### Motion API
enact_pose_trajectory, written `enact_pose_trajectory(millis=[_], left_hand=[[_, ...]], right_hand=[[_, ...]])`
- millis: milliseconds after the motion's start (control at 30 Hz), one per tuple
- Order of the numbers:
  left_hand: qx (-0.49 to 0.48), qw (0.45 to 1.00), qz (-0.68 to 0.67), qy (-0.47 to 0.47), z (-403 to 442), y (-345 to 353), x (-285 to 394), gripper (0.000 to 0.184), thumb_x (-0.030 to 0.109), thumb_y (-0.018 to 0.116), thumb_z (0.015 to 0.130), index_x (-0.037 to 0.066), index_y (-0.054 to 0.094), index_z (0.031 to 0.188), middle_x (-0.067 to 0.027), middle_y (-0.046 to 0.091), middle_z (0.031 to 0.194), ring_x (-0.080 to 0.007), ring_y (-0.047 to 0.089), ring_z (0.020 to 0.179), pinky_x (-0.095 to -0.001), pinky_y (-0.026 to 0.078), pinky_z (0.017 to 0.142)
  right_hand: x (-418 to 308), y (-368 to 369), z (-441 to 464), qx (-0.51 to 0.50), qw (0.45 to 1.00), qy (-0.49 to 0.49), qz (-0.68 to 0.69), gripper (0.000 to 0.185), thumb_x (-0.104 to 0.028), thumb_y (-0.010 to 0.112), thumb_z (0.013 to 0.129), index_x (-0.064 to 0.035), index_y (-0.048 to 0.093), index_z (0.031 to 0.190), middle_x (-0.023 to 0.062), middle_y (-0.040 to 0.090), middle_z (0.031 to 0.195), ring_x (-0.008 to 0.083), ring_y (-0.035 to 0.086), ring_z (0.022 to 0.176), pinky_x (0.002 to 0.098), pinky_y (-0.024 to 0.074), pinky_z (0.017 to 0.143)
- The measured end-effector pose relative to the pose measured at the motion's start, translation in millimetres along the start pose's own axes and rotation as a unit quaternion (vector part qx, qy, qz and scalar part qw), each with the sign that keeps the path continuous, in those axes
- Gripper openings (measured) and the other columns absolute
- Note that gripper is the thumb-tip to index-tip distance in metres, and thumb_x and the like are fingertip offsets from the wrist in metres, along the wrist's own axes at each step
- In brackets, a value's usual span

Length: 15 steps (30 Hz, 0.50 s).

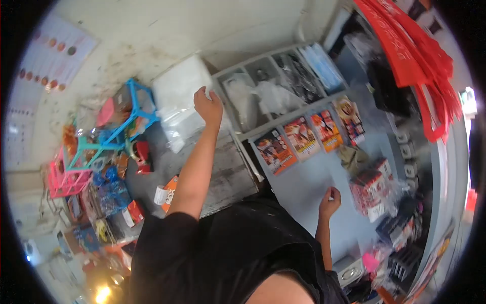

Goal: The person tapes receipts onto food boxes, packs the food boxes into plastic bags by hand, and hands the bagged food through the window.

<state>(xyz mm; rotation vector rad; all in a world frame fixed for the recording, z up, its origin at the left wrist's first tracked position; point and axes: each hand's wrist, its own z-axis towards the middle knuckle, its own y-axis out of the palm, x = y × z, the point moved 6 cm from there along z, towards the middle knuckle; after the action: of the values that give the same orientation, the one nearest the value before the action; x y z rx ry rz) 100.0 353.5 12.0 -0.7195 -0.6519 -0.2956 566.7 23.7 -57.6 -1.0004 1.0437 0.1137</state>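
My left hand reaches over the right edge of a stack of clear and white plastic bags, by the divided grey tray. Its fingers are bent, with a gap between the fingertips, and no object shows in them; whether they touch the bags cannot be made out. Over the blue-grey counter, my right hand is held with its fingers curled together and nothing visible in it. Its nearest objects are red-and-white packets in clear plastic and an olive cloth.
A grey compartment tray holds plastic bags and blue packs. Printed cards line its front. Blue and pink baskets stand left among packets. Red bags hang at the upper right. An orange packet lies beside my left forearm.
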Motion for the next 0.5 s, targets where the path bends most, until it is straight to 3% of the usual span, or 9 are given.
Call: enact_pose_trajectory(millis=[33,100,133,200,267,333,367,433,500], left_hand=[[0.011,1.000,0.013,-0.001,1,-6,-25,0.026,0.016,0.060,0.084,0.001,0.059,0.105,-0.0164,0.060,0.103,-0.0338,0.056,0.100,-0.0465,0.044,0.082],[-0.009,0.962,0.251,-0.106,10,-12,-79,0.029,0.017,0.059,0.083,0.004,0.060,0.109,-0.0157,0.060,0.108,-0.0335,0.056,0.101,-0.0462,0.046,0.081],[0.003,0.961,0.253,-0.108,14,-17,-102,0.029,0.017,0.059,0.083,0.004,0.060,0.109,-0.0157,0.060,0.108,-0.0335,0.056,0.101,-0.0462,0.046,0.081],[-0.130,0.943,0.305,0.029,17,-17,-128,0.027,0.019,0.060,0.083,0.006,0.062,0.107,-0.0146,0.060,0.111,-0.0330,0.057,0.102,-0.0461,0.046,0.079],[-0.185,0.941,0.278,0.062,36,-26,-134,0.025,0.019,0.060,0.083,0.008,0.063,0.105,-0.0135,0.060,0.113,-0.0323,0.057,0.103,-0.0476,0.046,0.079],[-0.295,0.909,0.278,-0.097,60,-21,-149,0.022,0.020,0.059,0.083,0.011,0.065,0.102,-0.0130,0.061,0.111,-0.0315,0.057,0.102,-0.0479,0.047,0.080],[-0.245,0.929,0.258,-0.099,74,-23,-154,0.022,0.021,0.059,0.082,0.013,0.067,0.101,-0.0135,0.062,0.108,-0.0308,0.057,0.102,-0.0479,0.047,0.082],[-0.162,0.952,0.251,0.067,81,-19,-168,0.025,0.024,0.060,0.082,0.016,0.067,0.105,-0.0129,0.062,0.112,-0.0319,0.056,0.106,-0.0483,0.047,0.083],[-0.286,0.887,0.322,0.164,63,21,-235,0.039,0.033,0.063,0.082,0.018,0.061,0.118,-0.0120,0.055,0.127,-0.0338,0.045,0.123,-0.0517,0.038,0.096]], right_hand=[[1,-1,0,-0.008,1.000,0.020,-0.001,0.019,-0.013,0.061,0.089,0.0047,0.063,0.093,0.0145,0.066,0.087,0.0251,0.062,0.078,0.0348,0.0492,0.074],[-1,0,0,-0.005,1.000,0.016,-0.002,0.019,-0.014,0.061,0.089,0.0047,0.063,0.093,0.0142,0.065,0.087,0.0244,0.061,0.078,0.0344,0.0489,0.074],[-3,2,2,0.008,1.000,0.018,-0.009,0.019,-0.014,0.062,0.089,0.0046,0.063,0.093,0.0140,0.065,0.086,0.0237,0.060,0.077,0.0341,0.0486,0.073],[-8,6,-1,0.011,1.000,0.016,0.002,0.019,-0.014,0.061,0.089,0.0045,0.063,0.093,0.0136,0.065,0.085,0.0233,0.060,0.077,0.0339,0.0484,0.072],[-18,15,3,0.012,1.000,0.015,0.002,0.018,-0.013,0.061,0.089,0.0043,0.063,0.093,0.0132,0.065,0.085,0.0230,0.060,0.077,0.0338,0.0483,0.071],[-32,28,3,-0.014,1.000,0.026,0.004,0.017,-0.012,0.061,0.088,0.0042,0.064,0.091,0.0135,0.065,0.082,0.0230,0.060,0.074,0.0341,0.0481,0.069],[-40,38,9,-0.007,1.000,0.023,0.006,0.017,-0.012,0.061,0.088,0.0042,0.064,0.091,0.0135,0.065,0.082,0.0230,0.060,0.074,0.0341,0.0481,0.069],[-59,50,14,-0.031,0.999,-0.025,0.013,0.014,-0.010,0.062,0.086,0.0039,0.064,0.089,0.0139,0.065,0.081,0.0235,0.061,0.072,0.0341,0.0487,0.069],[-76,55,23,-0.017,0.999,-0.044,0.016,0.012,-0.008,0.062,0.087,0.0038,0.064,0.089,0.0124,0.065,0.079,0.0198,0.062,0.072,0.0314,0.0499,0.069]])
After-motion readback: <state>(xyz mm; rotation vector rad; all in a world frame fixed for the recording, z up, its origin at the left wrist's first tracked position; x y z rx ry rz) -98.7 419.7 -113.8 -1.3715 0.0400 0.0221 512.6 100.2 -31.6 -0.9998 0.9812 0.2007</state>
